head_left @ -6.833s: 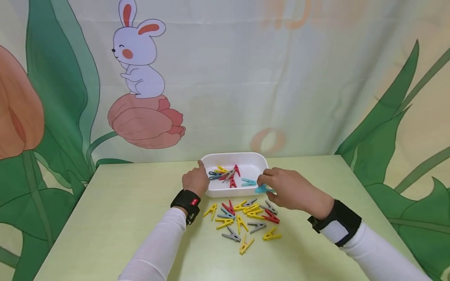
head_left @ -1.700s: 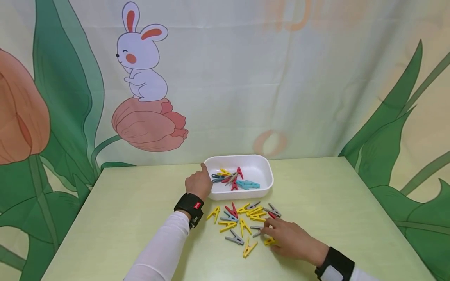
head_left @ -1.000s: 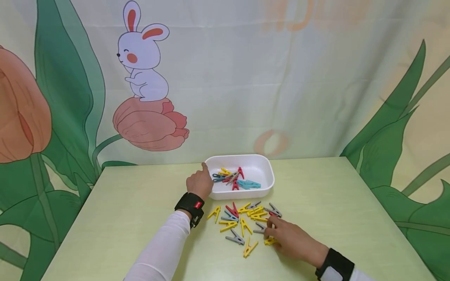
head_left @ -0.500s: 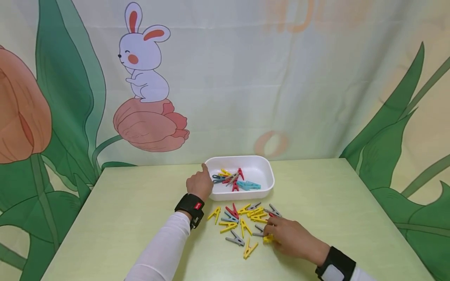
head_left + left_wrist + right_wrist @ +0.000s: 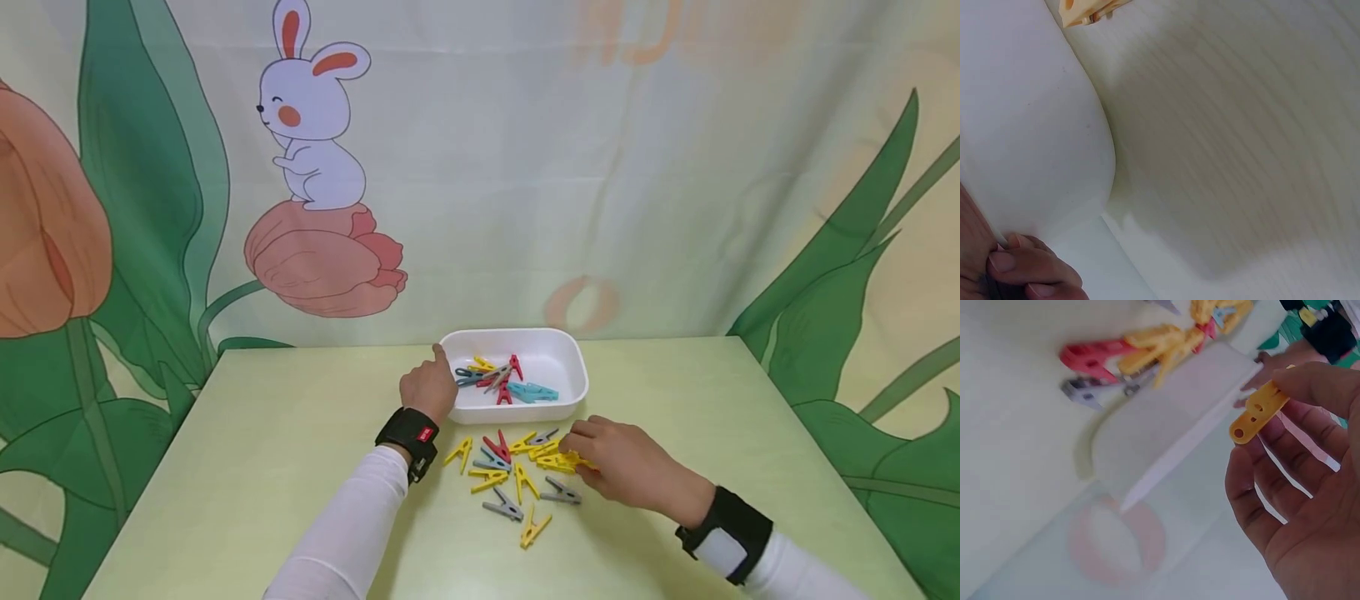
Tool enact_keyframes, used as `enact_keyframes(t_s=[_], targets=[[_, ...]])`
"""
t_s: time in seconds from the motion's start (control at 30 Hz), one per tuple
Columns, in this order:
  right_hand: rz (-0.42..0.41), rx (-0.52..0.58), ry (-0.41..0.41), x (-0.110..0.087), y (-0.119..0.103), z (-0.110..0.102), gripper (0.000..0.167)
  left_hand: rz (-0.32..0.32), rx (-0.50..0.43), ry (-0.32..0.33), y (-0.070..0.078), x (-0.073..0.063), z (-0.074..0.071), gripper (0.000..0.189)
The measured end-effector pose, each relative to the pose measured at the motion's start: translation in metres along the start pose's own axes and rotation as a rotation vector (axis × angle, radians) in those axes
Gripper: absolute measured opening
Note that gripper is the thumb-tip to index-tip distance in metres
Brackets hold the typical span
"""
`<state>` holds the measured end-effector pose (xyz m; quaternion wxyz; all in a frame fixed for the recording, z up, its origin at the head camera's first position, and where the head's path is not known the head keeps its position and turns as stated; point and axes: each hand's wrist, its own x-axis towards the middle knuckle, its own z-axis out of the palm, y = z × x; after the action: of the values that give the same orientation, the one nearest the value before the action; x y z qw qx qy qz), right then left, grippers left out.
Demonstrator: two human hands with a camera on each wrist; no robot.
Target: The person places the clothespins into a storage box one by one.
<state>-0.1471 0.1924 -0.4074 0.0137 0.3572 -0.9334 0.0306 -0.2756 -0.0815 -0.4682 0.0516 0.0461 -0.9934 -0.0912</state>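
Observation:
My right hand [image 5: 630, 465] pinches a yellow clothespin [image 5: 1259, 415] between thumb and fingertips, above the right side of the loose clothespins. In the right wrist view the clothespin sticks out from the fingertips. My left hand [image 5: 429, 387] holds the left side of a white tray [image 5: 513, 412], its fingers [image 5: 1035, 265] curled against the tray's outer wall in the left wrist view. Inside the tray lie several clothespins: light blue ones [image 5: 532, 392], red, yellow and darker ones. In front of it, yellow, grey, red and blue clothespins [image 5: 525, 482] are scattered on the table.
The pale yellow-green table [image 5: 285, 483] reaches back to a printed cloth backdrop [image 5: 480, 167] with a rabbit and tulips. The tray stands near the table's back edge. Some grey and red clothespins [image 5: 1094, 356] lie partly behind my right hand in the head view.
My right hand has gone from the yellow clothespin at the pile's right side up toward the tray, lifting it. Earlier, light blue clothespins went into the tray. My left hand stays at the tray.

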Motion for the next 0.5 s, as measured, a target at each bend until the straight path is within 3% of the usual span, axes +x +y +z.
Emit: enact_keyframes(t_s=[0.2, 0.5], targets=[[-0.019, 0.03, 0.087, 0.009, 0.006, -0.028, 0.028, 0.011, 0.004, 0.006, 0.0, 0.001, 0.0, 0.059], [-0.043, -0.029, 0.131, 0.023, 0.009, -0.056, 0.029, 0.014, 0.008, 0.009, 0.0, -0.001, 0.0, 0.059]])
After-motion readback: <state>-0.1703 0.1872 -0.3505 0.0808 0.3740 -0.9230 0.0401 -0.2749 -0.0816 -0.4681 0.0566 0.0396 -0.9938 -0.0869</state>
